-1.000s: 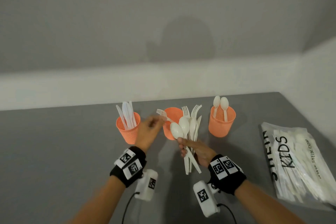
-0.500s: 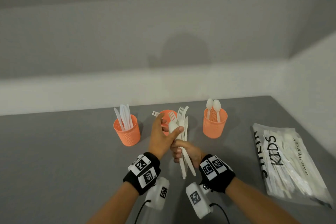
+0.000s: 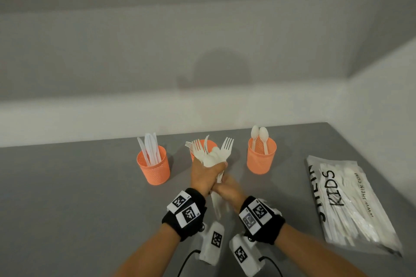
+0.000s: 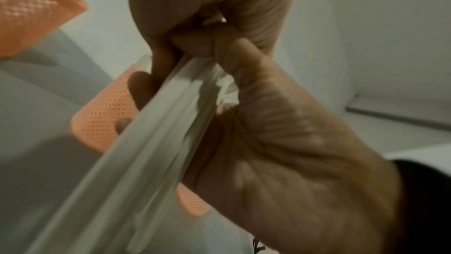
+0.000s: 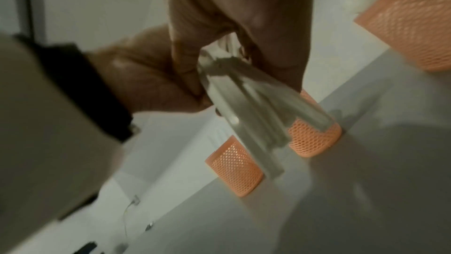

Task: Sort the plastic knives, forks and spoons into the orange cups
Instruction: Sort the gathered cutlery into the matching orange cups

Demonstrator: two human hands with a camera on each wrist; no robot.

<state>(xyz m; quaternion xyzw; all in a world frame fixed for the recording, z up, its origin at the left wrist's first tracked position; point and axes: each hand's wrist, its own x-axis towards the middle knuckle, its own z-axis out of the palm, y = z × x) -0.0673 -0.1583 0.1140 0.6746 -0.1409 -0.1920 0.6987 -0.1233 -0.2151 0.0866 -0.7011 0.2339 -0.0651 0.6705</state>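
Observation:
Three orange mesh cups stand in a row: the left cup (image 3: 153, 165) holds knives, the middle cup (image 3: 210, 143) is mostly hidden behind my hands, and the right cup (image 3: 261, 159) holds two spoons. Both hands hold one bundle of white forks and spoons (image 3: 212, 156) upright in front of the middle cup. My left hand (image 3: 206, 175) wraps round the bundle just under the heads. My right hand (image 3: 228, 190) grips the handles below it. In the left wrist view the handles (image 4: 158, 142) run between both fists; the right wrist view shows them (image 5: 256, 107) too.
A clear plastic bag printed SHEIN KIDS (image 3: 351, 204) with more white cutlery lies on the grey table (image 3: 67, 198) at the right. A pale wall rises behind the cups and at the right.
My left hand left the middle cup, came across to the bundle and closed round it above my right hand. The fanned cutlery is now gathered tighter.

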